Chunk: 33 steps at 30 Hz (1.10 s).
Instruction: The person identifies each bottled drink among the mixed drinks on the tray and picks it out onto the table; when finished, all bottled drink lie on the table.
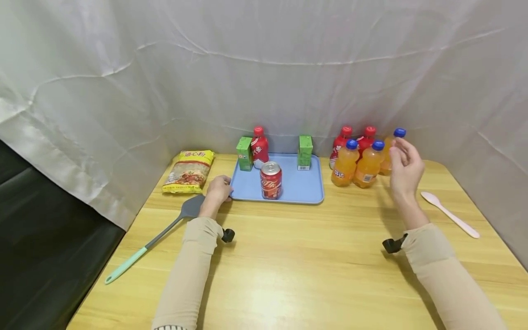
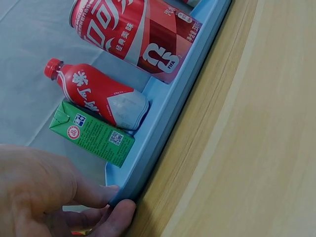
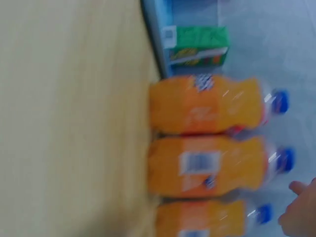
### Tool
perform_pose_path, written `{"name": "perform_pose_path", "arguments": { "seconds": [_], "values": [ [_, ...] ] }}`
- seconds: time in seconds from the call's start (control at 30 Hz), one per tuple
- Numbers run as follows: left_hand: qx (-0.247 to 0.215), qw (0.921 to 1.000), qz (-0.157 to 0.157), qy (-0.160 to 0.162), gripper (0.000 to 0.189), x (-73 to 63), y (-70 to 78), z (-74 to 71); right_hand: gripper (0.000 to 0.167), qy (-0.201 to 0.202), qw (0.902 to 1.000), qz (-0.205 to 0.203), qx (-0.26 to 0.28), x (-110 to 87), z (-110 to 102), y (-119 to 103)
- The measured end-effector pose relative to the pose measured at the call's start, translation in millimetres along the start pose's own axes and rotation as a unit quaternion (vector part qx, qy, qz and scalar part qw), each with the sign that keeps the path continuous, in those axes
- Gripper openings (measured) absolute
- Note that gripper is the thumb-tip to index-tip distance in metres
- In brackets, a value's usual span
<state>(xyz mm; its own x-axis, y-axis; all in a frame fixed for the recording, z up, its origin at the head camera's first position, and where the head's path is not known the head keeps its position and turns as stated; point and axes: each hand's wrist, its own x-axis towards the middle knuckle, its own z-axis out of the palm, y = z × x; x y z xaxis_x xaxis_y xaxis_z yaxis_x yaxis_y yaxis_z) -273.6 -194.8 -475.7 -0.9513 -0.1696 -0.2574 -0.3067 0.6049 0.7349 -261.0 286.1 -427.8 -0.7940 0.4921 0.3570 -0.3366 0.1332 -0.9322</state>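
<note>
My left hand [image 1: 216, 193] pinches the left front corner of a blue tray [image 1: 299, 187], thumb against its rim in the left wrist view. On the tray stand a red cola can [image 1: 271, 182], a red-capped bottle [image 1: 260, 149] and two green drink cartons, one on the left [image 1: 244, 155] and one on the right [image 1: 305, 153]. Raised over the table, my right hand [image 1: 406, 169] has loosely bent fingers and holds nothing visible. It is nearest to an orange soda bottle [image 1: 387, 158], partly hidden behind it. Two more orange soda bottles [image 1: 345, 165] [image 1: 368, 166] stand alongside.
Behind the orange bottles are two red-capped bottles [image 1: 336, 149] [image 1: 365, 140]. A yellow pasta bag [image 1: 189, 172] and a grey spatula [image 1: 165, 229] with a green handle lie left of the tray. At the right lies a pink spoon [image 1: 451, 215]. Grey curtain [image 1: 288, 91] hangs behind.
</note>
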Motion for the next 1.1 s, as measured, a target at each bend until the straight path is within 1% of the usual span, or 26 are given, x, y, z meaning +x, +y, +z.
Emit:
{"name": "perform_pose_path", "arguments": {
  "seconds": [0.07, 0.13, 0.23, 0.33, 0.43, 0.5, 0.57, 0.67, 0.77, 0.97, 1.1],
  "values": [
    [-0.001, 1.0000, -0.001, 0.003, 0.041, -0.3, -0.5, -1.6, 0.034, -0.007, 0.9985, -0.052, -0.017, -6.3, 11.0, -11.1],
    [0.002, 1.0000, -0.001, 0.004, 0.041, -0.3, -1.8, -2.4, 0.034, -0.032, 0.9950, -0.090, -0.029, -14.0, 22.7, -20.1],
    [0.006, 1.0000, 0.000, 0.006, 0.041, -0.7, -4.0, -2.8, 0.035, -0.074, 0.9881, -0.132, -0.027, -24.9, 40.8, -27.6],
    [0.007, 0.9999, 0.002, 0.009, 0.041, -0.7, -5.6, -2.9, 0.035, -0.115, 0.9780, -0.168, -0.044, -32.4, 59.4, -29.8],
    [0.004, 1.0000, -0.001, 0.009, 0.041, 0.2, -6.8, -3.0, 0.037, -0.147, 0.9613, -0.220, -0.077, -34.6, 79.0, -29.9],
    [0.003, 1.0000, -0.002, 0.006, 0.040, 1.3, -7.0, -3.0, 0.040, -0.170, 0.9456, -0.256, -0.107, -34.8, 92.0, -30.4],
    [0.001, 1.0000, -0.001, 0.005, 0.040, 2.6, -7.0, -2.8, 0.044, -0.193, 0.9295, -0.282, -0.139, -33.8, 105.0, -31.5],
    [0.001, 1.0000, 0.002, 0.009, 0.039, 4.1, -6.4, -2.4, 0.052, -0.239, 0.9108, -0.287, -0.176, -31.7, 122.6, -33.4],
    [0.001, 0.9999, 0.004, 0.011, 0.039, 4.8, -5.6, -1.1, 0.056, -0.276, 0.8990, -0.269, -0.208, -28.0, 136.9, -33.2],
    [-0.005, 0.9999, 0.010, 0.010, 0.040, 3.2, -5.1, 2.3, 0.057, -0.310, 0.8835, -0.244, -0.253, -24.1, 158.5, -26.7],
    [-0.007, 0.9998, 0.013, 0.010, 0.040, 1.4, -5.3, 1.5, 0.058, -0.325, 0.8791, -0.235, -0.257, -24.8, 173.5, -20.0]
  ]
}}
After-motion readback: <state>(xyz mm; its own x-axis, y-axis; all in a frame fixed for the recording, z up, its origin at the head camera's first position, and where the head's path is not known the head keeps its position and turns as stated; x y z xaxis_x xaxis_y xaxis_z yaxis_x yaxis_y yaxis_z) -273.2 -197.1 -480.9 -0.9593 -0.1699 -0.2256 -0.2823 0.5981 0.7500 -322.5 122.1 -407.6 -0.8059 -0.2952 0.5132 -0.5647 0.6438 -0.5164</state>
